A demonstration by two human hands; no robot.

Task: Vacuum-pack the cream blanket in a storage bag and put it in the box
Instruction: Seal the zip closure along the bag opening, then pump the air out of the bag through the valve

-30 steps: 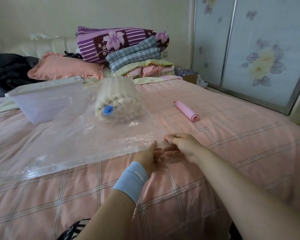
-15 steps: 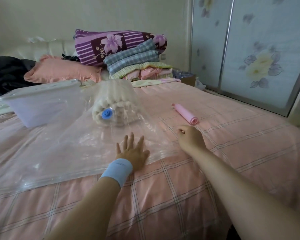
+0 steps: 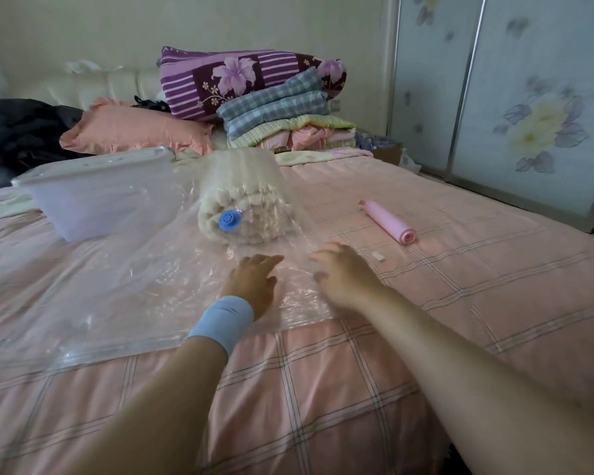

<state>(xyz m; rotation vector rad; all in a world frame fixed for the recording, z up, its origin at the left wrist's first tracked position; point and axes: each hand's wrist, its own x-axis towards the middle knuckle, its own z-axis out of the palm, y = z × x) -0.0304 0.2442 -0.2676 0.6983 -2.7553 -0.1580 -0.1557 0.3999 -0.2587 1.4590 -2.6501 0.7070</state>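
The cream blanket (image 3: 246, 197) lay rolled inside the clear storage bag (image 3: 117, 289), the bag's blue valve (image 3: 229, 220) over the roll's near end. The rest of the bag lay flat on the bed (image 3: 460, 303). The translucent lidded box (image 3: 96, 197) stood beside the roll, toward the bed's left edge.

A pink checked sheet (image 3: 323, 389) is covering the bed. A pink pillow (image 3: 134, 132) is lying by the headboard (image 3: 93, 85), a purple floral quilt (image 3: 240, 77) is sitting behind folded bedding (image 3: 278, 121); dark clothing (image 3: 18, 132) is lying far left
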